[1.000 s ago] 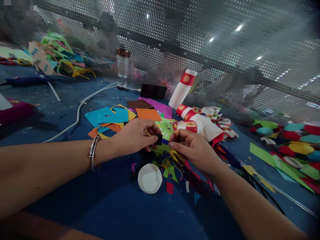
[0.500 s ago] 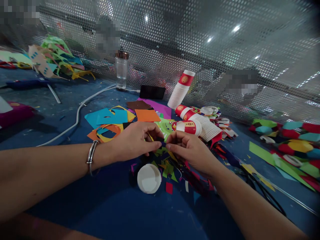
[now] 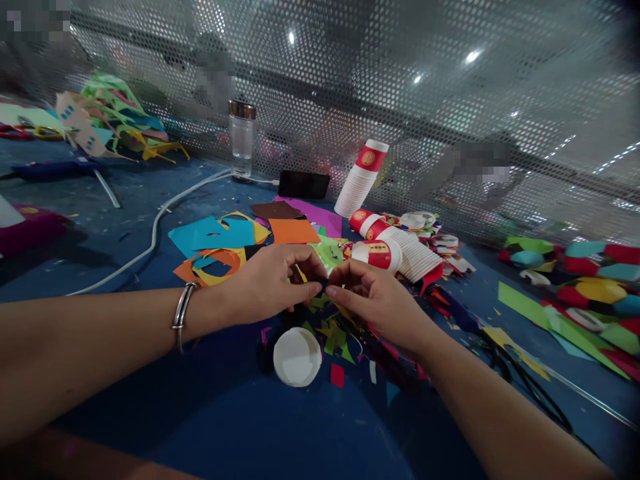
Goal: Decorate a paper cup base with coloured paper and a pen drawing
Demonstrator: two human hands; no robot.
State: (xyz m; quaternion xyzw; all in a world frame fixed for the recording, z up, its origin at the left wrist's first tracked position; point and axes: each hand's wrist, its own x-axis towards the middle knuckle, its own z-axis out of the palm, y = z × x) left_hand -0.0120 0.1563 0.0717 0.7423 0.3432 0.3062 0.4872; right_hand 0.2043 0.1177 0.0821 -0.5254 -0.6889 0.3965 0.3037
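Observation:
Between my two hands is a small dark piece [image 3: 323,286], perhaps paper, mostly hidden by the fingertips. My left hand [image 3: 277,277] pinches its left end, thumb against fingers, with a silver bangle on the wrist. My right hand [image 3: 373,293] pinches the other end, its fingertips almost meeting the left ones. Just below the hands, a round white cup piece [image 3: 297,357] lies on the blue table. Cut paper scraps [image 3: 337,337] in green, yellow and red are scattered beneath the fingers. A red and white paper cup [image 3: 377,254] lies on its side behind my right hand.
A leaning cup stack [image 3: 363,179], a phone [image 3: 303,184] and a water bottle [image 3: 243,141] stand along the perforated metal screen. Coloured paper sheets [image 3: 293,231] lie behind my left hand. A white cable [image 3: 157,230] crosses the left; a glue gun [image 3: 460,310] lies at the right.
My right hand has shifted slightly left, bringing its fingertips closer to those of my left hand. Less of the dark piece shows between them. The things on the table look unmoved.

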